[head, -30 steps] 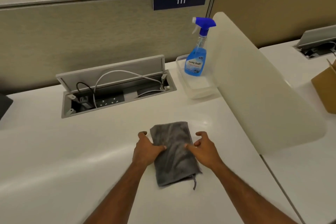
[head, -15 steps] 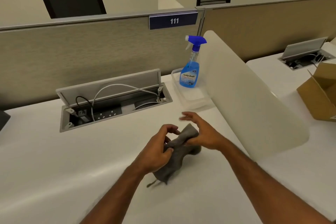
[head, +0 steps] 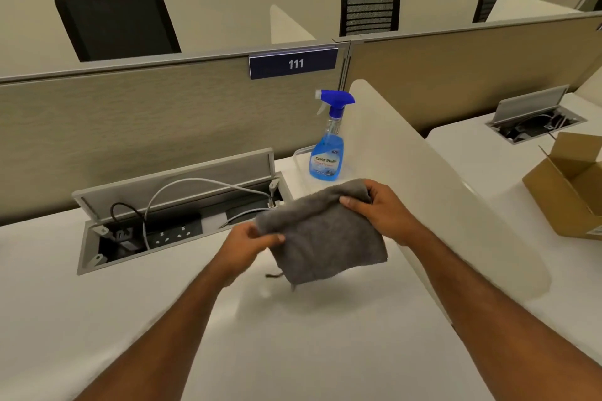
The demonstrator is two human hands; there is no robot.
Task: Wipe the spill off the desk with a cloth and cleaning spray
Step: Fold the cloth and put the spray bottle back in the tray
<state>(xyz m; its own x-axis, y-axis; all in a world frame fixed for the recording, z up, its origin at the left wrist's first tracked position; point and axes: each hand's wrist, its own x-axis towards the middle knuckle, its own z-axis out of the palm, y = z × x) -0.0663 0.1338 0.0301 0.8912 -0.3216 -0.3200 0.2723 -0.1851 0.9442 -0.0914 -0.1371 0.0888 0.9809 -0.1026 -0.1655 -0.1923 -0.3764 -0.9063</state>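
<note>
- Broad white laminate desk (head: 97,319) under everything, bare and glossy, with no spill plainly readable on it from here; faint sheen only near the middle
- Tall beige fabric partition (head: 130,127) along the back carrying a dark blue plate marked 111 (head: 294,63), black office chairs (head: 117,24) beyond it
- Curved white side divider (head: 423,179) fencing off the right edge, open brown cardboard box (head: 573,185) on the neighbouring desk
- Open grey cable tray (head: 176,205) sunk in the desk, flap up, sockets and a white lead inside
- Folded grey microfibre cloth (head: 325,234), flat on the desk a second ago, bunched half a second ago, now lifted clear and hanging spread; probably readied for spraying or wiping, wiping itself apparently not begun
- Left hand (head: 244,247) closed, thumb and fingers pinching the cloth's left top corner
- Right hand (head: 384,208) closed over the cloth's right top edge, fingers curled round it
- Clear trigger bottle of blue cleaning spray (head: 327,153), upright in a shallow clear tray (head: 299,153) just beyond the cloth, untouched and where it stood before
</note>
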